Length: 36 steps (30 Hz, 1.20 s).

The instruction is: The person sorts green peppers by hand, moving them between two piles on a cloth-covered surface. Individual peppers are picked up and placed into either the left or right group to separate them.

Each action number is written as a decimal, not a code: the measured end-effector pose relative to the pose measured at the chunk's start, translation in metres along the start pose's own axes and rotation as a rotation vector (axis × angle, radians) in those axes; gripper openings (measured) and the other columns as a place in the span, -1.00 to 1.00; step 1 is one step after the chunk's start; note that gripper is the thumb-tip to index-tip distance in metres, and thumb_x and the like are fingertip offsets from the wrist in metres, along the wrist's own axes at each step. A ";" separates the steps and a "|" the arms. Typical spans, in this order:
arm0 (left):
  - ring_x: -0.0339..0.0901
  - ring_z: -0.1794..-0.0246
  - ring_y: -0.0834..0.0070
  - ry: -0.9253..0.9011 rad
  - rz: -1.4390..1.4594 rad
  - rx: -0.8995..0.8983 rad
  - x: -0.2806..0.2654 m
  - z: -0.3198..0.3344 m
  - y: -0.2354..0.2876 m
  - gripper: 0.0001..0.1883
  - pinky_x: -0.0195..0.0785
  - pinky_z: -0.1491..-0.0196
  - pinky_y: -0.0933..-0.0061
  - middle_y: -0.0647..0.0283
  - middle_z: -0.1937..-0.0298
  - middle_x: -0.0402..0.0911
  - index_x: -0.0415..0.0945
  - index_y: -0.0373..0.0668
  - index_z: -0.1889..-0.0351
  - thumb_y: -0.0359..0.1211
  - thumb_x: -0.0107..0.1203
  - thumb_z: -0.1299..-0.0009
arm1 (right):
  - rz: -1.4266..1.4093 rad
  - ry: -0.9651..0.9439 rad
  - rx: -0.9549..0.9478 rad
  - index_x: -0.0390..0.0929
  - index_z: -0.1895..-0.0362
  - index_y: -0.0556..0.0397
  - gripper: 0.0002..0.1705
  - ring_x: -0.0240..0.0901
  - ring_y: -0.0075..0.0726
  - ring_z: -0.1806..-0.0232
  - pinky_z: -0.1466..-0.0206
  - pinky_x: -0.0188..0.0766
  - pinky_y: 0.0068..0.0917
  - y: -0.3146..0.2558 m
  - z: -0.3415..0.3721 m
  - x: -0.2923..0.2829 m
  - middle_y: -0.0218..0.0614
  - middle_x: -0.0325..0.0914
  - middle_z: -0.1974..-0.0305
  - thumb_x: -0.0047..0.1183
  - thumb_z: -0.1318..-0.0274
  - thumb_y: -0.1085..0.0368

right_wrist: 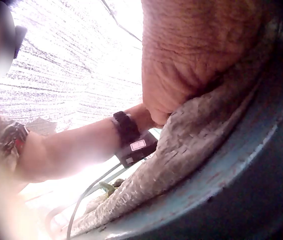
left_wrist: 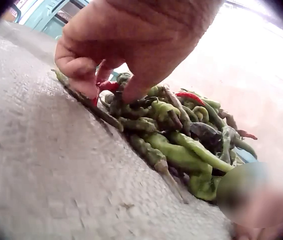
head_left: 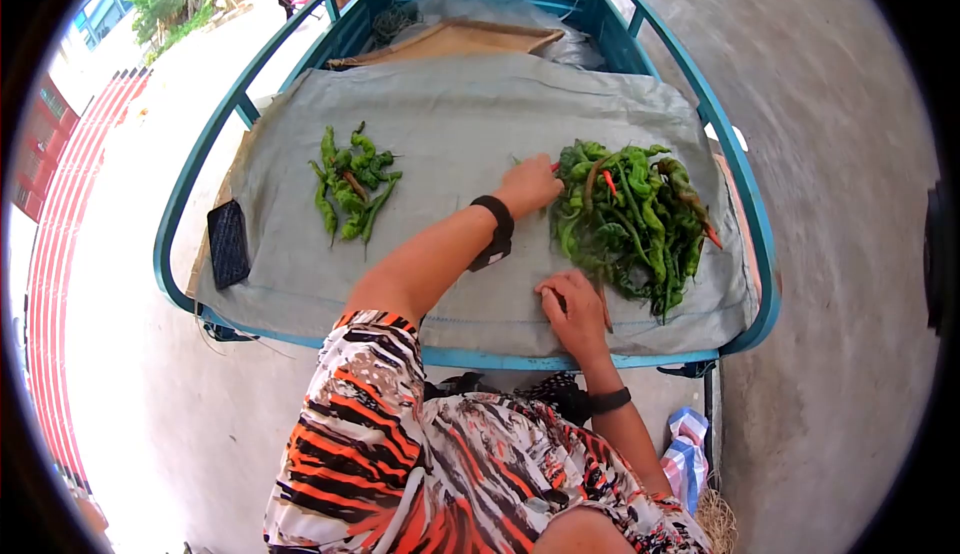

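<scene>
At the left edge of the large pepper pile (head_left: 640, 224), the left hand (head_left: 530, 186) reaches down with bent fingers. In the left wrist view, this hand (left_wrist: 141, 40) pinches a red pepper (left_wrist: 106, 87) between thumb and fingers, beside green and dark peppers (left_wrist: 181, 150). The right hand (head_left: 575, 316) rests on the grey cloth (head_left: 470, 304) near the front edge, its fingers loosely curled, below the pile. Its back (right_wrist: 196, 55) shows against the cloth in the right wrist view; its fingertips are hidden there. A smaller group of green peppers (head_left: 350, 189) lies at the left.
A dark phone (head_left: 228, 244) lies on the cloth's left side. Blue metal rails (head_left: 745, 204) border the cart bed. Behind the cloth are a brown board (head_left: 450, 39) and clear plastic sheeting. A striped bag (head_left: 686, 454) stands below the front right edge.
</scene>
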State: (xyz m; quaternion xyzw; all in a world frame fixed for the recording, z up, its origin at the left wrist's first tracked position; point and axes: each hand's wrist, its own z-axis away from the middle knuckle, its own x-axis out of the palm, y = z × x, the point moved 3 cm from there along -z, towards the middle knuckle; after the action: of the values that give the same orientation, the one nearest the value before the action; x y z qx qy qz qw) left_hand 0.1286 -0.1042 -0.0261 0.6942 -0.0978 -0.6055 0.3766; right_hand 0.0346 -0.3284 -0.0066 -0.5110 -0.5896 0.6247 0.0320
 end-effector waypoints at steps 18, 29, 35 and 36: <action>0.51 0.54 0.53 -0.289 0.417 0.093 -0.041 0.035 -0.003 -0.76 0.42 0.47 0.44 0.25 0.33 0.53 0.38 -0.23 0.02 -0.27 0.00 -0.50 | 0.030 0.045 -0.095 0.65 0.28 0.05 -0.90 0.48 -0.14 0.26 0.20 0.39 -0.31 0.007 -0.001 0.003 -0.24 0.54 0.28 0.10 -0.16 0.38; 0.46 0.46 0.74 0.117 0.509 0.060 -0.153 0.141 -0.046 -0.66 0.34 0.42 0.68 0.32 0.16 0.57 0.38 -0.21 -0.28 -0.30 -0.17 -0.64 | 0.035 0.020 0.083 0.44 0.25 0.07 -0.62 0.39 -0.28 0.40 0.30 0.38 -0.35 0.004 -0.001 -0.002 -0.28 0.40 0.37 0.36 -0.01 0.16; 0.59 0.28 0.21 0.577 -0.276 0.098 -0.185 0.175 -0.104 -0.75 0.48 0.26 0.25 0.15 0.14 0.62 0.49 -0.12 -0.13 -0.32 -0.04 -0.56 | 0.350 0.056 -0.118 0.45 0.44 0.04 -0.73 0.44 -0.05 0.45 0.39 0.35 -0.20 0.006 -0.002 0.010 -0.23 0.42 0.45 0.29 -0.08 0.22; 0.54 0.15 0.03 0.497 -0.450 0.089 -0.182 0.181 -0.113 -0.78 0.46 0.15 0.07 0.09 0.10 0.58 0.53 -0.12 -0.03 -0.28 0.00 -0.53 | 0.351 0.070 -0.113 0.44 0.46 0.04 -0.74 0.43 -0.03 0.45 0.39 0.33 -0.18 0.002 -0.003 0.010 -0.22 0.42 0.47 0.27 -0.10 0.23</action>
State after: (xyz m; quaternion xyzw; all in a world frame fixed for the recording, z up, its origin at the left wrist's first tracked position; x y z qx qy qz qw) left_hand -0.1188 0.0092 0.0445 0.8407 0.1264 -0.4808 0.2149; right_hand 0.0333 -0.3203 -0.0133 -0.6285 -0.5240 0.5684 -0.0859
